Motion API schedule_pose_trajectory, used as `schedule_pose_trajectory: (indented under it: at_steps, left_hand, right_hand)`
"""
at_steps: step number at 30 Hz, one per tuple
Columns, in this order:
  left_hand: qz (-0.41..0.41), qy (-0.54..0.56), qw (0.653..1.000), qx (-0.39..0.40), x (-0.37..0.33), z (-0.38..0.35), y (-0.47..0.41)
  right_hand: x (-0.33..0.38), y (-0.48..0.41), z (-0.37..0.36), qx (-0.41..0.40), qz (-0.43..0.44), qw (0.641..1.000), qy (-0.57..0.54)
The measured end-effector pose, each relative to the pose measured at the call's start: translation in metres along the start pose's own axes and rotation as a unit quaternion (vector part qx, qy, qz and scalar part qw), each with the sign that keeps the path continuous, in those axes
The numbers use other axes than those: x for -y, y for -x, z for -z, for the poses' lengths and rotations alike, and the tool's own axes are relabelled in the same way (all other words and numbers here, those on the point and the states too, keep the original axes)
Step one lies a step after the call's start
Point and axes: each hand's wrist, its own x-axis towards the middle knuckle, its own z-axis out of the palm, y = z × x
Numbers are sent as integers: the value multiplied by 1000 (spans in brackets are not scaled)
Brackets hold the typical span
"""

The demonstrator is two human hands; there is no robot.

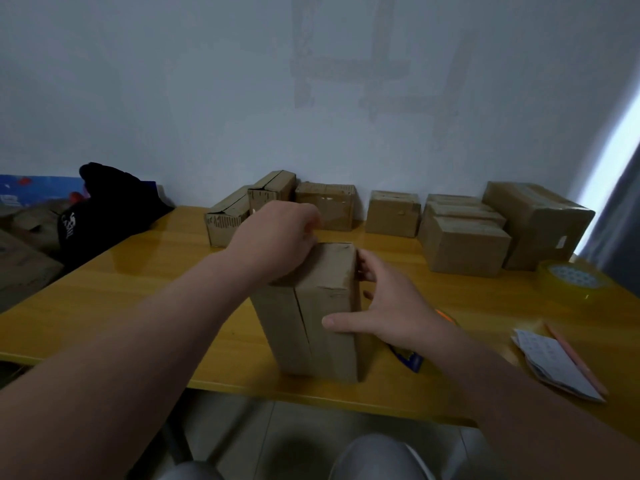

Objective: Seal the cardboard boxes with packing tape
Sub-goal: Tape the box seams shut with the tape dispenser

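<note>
One view only — worn on the head, aimed forward and down across a yellow table (104, 289) toward a pale wall (173, 81) on the far side. Very near the work: forearms entering from the near corners, left hand (277, 240) and right hand (391, 313) meeting just below centre, both on an upright cardboard box (322, 306). Wide-angled, bending the near table edge and reaching a row of boxes (464, 237) along the far wall and a tape roll (571, 280) at far right. Pitched steeply enough to catch floor (277, 427) and what may be a knee (377, 455) at the near edge — blurred there.
</note>
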Motion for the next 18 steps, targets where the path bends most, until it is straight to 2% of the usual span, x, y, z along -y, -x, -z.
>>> schedule_pose_trajectory:
  at_steps: [4, 8, 11, 13, 18]
  left_hand:
    - [-39, 31, 996, -79, -1, -4, 18]
    - [-99, 70, 992, -44, -2, -12, 33]
    - [-108, 129, 985, -30, -1, -18, 41]
    - [-123, 131, 983, -24, -5, -22, 45]
    - [-117, 124, 985, -32, -9, -28, 48]
  right_hand:
    - [-3, 2, -6, -56, -34, 998, -21]
    - [-2, 5, -7, -44, -32, 999, -5]
    - [-7, 10, 1, -26, -31, 996, 82]
    - [-13, 16, 9, -32, -28, 989, 140]
    - [-26, 30, 19, -123, 46, 967, 219]
